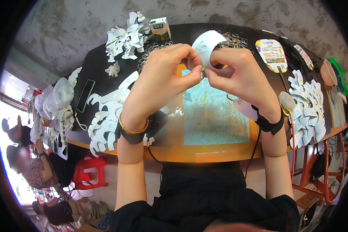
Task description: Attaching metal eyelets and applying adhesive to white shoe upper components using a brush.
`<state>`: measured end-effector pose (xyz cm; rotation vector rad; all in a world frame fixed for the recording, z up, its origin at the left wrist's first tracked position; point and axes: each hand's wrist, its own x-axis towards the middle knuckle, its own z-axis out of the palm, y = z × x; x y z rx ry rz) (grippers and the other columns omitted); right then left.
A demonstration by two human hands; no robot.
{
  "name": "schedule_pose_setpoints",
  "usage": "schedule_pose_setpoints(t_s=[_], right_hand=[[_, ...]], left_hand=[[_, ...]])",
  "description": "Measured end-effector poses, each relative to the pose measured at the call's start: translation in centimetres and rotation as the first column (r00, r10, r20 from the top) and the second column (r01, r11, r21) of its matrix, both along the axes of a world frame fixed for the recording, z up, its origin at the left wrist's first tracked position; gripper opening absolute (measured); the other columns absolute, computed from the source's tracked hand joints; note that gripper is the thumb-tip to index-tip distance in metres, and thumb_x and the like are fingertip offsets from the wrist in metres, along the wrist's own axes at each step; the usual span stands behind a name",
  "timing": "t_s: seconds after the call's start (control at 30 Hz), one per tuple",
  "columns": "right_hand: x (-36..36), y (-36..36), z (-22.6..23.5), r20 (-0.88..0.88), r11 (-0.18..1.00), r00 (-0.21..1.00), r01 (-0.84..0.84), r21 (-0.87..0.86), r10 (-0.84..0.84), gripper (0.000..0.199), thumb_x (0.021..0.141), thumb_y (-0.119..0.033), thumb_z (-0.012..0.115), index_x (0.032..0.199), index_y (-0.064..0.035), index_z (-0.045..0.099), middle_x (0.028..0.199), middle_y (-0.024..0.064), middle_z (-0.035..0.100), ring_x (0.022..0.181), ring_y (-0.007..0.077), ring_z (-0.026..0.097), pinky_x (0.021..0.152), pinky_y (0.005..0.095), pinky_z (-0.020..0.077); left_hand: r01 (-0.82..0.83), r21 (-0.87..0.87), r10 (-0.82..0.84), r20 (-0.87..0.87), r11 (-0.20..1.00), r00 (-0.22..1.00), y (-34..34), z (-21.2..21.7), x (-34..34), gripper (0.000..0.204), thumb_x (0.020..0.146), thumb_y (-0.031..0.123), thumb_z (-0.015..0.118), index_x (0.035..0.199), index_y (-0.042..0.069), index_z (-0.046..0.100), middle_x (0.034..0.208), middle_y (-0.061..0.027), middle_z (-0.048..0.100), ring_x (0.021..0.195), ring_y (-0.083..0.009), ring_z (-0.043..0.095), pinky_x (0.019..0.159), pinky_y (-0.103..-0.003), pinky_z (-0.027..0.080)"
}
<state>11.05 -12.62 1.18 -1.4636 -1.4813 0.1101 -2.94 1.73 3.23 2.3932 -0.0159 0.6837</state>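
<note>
A white curved strip (205, 45) with a faint printed pattern arches up between my hands above the far middle of the table. My left hand (164, 75) is closed, its thumb and forefinger pinching at the strip's lower end. My right hand (239, 71) is closed too, thumb and fingers gripping the strip from the other side. Where the fingertips meet, a small metal ring (202, 77) partly shows; the fingers hide the rest. Below my right hand, another pale piece (245, 108) lies beside a metal ring.
White cut pieces lie in piles at the far left (127, 38), left (106, 120) and right (307, 110). Metal rings (236, 40) are heaped behind my hands. A pale blue sheet (214, 120), a phone (85, 96), a small box (160, 29) and a printed fan (272, 56) lie about. People sit left.
</note>
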Motion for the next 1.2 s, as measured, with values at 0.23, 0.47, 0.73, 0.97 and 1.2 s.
schedule_pose_setpoints(t_s=[0.23,0.47,0.73,0.97,1.2], right_hand=[[-0.2,0.3,0.2,0.082,0.997,0.996,0.038,0.061,-0.043,0.021,0.077,-0.009,0.065,0.073,0.0037,0.049,0.061,0.0074,0.041,0.056,0.0133,0.038,0.052,0.0290,0.0378],[0.1,0.4,-0.2,-0.158,1.000,0.987,-0.006,0.007,0.007,0.024,0.082,-0.010,0.063,0.073,0.0015,0.045,0.062,0.0008,0.040,0.058,0.0053,0.038,0.048,0.0238,0.0345],[-0.1,0.3,0.2,-0.376,0.996,0.926,-0.072,-0.061,0.044,0.023,0.088,-0.016,0.064,0.081,0.0041,0.056,0.066,-0.0037,0.049,0.058,0.0009,0.044,0.047,0.0206,0.0353],[0.2,0.6,0.0,-0.377,0.998,0.925,-0.060,-0.037,0.042,0.027,0.090,-0.020,0.065,0.093,0.0064,0.066,0.073,-0.0020,0.058,0.062,0.0019,0.048,0.052,0.0200,0.0402],[-0.9,0.4,-0.1,-0.363,1.000,0.932,0.024,0.012,-0.018,0.024,0.089,-0.015,0.064,0.096,0.0081,0.064,0.077,0.0019,0.065,0.071,0.0043,0.058,0.063,0.0232,0.0511]], left_hand=[[-0.040,-0.064,0.044,0.063,0.997,0.997,-0.7,-0.1,0.1,0.011,0.082,0.006,0.065,0.085,-0.003,0.059,0.077,-0.0050,0.064,0.077,-0.0121,0.060,0.074,-0.026,0.048],[-0.115,-0.147,0.132,0.110,0.982,0.985,-1.3,-0.8,0.6,0.010,0.084,0.005,0.065,0.086,-0.002,0.057,0.077,-0.0018,0.062,0.077,-0.0061,0.058,0.072,-0.023,0.047],[-0.108,-0.218,0.150,0.183,0.970,0.972,-1.2,-1.5,0.9,0.009,0.085,0.002,0.066,0.086,-0.001,0.057,0.082,-0.0016,0.063,0.080,-0.0061,0.058,0.074,-0.022,0.047],[-0.054,-0.314,0.116,0.184,0.948,0.976,-1.3,-0.9,0.7,0.012,0.084,0.005,0.070,0.085,-0.001,0.061,0.080,-0.0047,0.067,0.077,-0.0089,0.062,0.070,-0.024,0.049],[0.049,-0.507,0.088,0.243,0.861,0.966,-1.0,-1.2,1.1,0.022,0.084,0.002,0.071,0.094,0.001,0.051,0.082,-0.0053,0.064,0.076,-0.0119,0.066,0.070,-0.025,0.052]])
